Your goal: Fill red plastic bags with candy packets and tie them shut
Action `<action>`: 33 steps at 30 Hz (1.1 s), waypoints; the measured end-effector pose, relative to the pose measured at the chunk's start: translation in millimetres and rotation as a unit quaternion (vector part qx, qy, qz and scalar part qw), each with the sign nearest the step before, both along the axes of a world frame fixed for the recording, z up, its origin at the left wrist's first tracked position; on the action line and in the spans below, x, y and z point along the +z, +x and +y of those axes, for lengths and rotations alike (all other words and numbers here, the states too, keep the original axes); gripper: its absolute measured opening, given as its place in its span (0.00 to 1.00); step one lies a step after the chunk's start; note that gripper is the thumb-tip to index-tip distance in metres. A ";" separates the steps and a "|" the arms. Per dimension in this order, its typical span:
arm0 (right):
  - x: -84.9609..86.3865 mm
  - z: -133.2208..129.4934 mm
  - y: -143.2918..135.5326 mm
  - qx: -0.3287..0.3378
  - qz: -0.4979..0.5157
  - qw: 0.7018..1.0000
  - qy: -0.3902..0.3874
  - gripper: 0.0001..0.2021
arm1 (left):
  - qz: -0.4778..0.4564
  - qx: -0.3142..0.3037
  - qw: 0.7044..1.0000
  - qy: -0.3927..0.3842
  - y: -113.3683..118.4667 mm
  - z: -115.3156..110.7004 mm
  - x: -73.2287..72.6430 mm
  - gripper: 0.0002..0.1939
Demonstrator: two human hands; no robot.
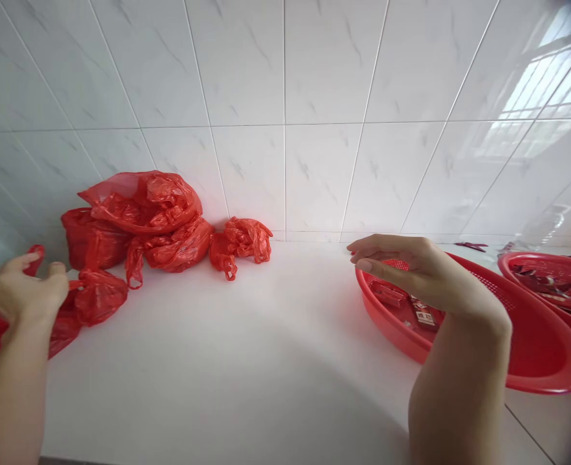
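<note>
My left hand [26,284], at the far left, has its fingers curled around part of a red plastic bag [100,297] that lies on the white tabletop. Over the near side of a red plastic basket [542,349] hovers my right hand [402,258], fingers stretched out to the left and thumb apart, holding nothing. Small red packets [387,294] and a packet with a white label [425,316] lie inside that basket, partly hidden by my right hand and forearm.
Crumpled red bags [145,206] are heaped against the tiled wall [324,174], with a smaller red bag [247,239] beside them. A second red basket [528,259] holding dark and red wrapped items stands at the far right.
</note>
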State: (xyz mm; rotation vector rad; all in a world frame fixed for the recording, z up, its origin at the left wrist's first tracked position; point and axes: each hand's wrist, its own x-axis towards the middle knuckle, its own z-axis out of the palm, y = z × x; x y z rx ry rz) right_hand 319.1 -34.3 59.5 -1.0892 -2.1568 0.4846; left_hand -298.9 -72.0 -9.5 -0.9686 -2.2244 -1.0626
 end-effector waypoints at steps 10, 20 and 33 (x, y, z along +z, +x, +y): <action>-3.2 1.0 -6.8 -0.022 -0.036 0.999 0.009 0.15 | -0.004 -0.288 0.957 -0.033 118.0 88.3 -16.7 0.19; -1.8 -2.2 -11.8 -0.048 -0.067 0.997 0.002 0.15 | -0.053 -0.300 0.918 -0.255 185.3 166.5 -73.5 0.28; -12.1 15.2 -38.7 -0.006 -0.101 0.995 -0.018 0.18 | -0.365 -0.468 0.801 -0.079 166.9 82.0 31.5 0.16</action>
